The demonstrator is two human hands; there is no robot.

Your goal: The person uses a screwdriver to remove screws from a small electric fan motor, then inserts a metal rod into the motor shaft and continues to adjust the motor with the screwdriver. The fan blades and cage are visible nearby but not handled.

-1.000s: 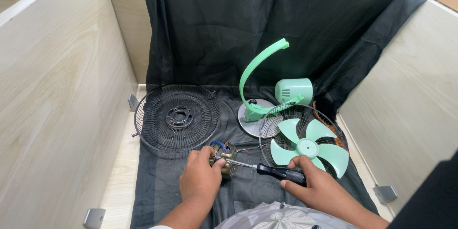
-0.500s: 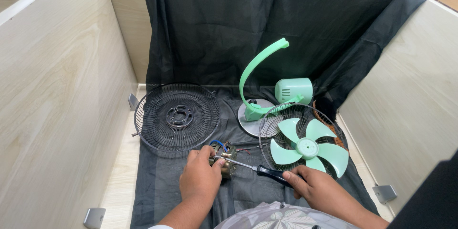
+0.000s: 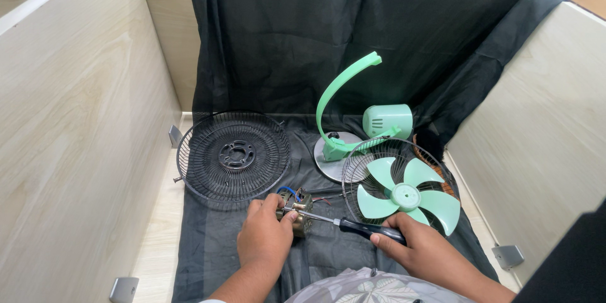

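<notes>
So the whole workspace is basically a box made of light wood-grain panels: 1 tall panel on the left (image 3: pixel 76 120), 1 on the right (image 3: pixel 536 126), plus a narrow bit in the back left corner (image 3: pixel 167 25). A black cloth (image 3: pixel 391 31) hangs over the back and spreads down across the pale wooden floor (image 3: pixel 161 233). Small grey metal brackets (image 3: pixel 124 289) sit at the panel bases. Light is soft, even daylight, with no harsh shadows.
</notes>
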